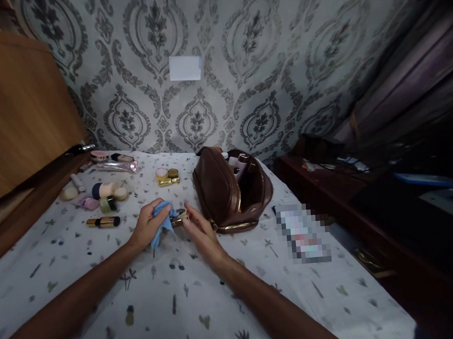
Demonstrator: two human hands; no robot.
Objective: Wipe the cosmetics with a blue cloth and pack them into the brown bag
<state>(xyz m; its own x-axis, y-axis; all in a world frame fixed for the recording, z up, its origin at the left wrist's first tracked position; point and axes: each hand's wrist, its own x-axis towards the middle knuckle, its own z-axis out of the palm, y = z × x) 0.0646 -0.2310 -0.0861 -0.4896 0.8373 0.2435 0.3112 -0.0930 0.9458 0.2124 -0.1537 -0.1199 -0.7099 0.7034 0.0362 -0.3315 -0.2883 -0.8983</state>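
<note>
1. Blue cloth (162,229), bunched, partly covers a small gold-toned item (179,222) at the centre of the frame. The item's exact kind cannot be told.

2. Left hand (151,223), left of centre: thumb pressed over the cloth in a narrow grip; the fingertips beneath are hidden. Recommended: a flat fold under the thumb, light pressure, and the loose end tucked away from the item.

3. Right hand (204,236), right of centre: thumb and fingers close together, holding the right side of the item. Recommended: contact at the edges only, with small turns so that each face meets the cloth without a change of grip.

4. Brown bag (216,186), right of centre: unzipped, with bottles (242,163) inside, near the right hand. In the inspector's judgement, a wide elbow or wrist sweep risks a knock; short strokes are advised.

5. Gold tube (169,182), above the hands in the frame: lying just beside two small jars (173,172). The cloth should be kept from trailing over them.

6. Black-and-gold tube (103,222), left of the frame: lying on its side, apart from the left hand; clearance judged adequate.
</note>
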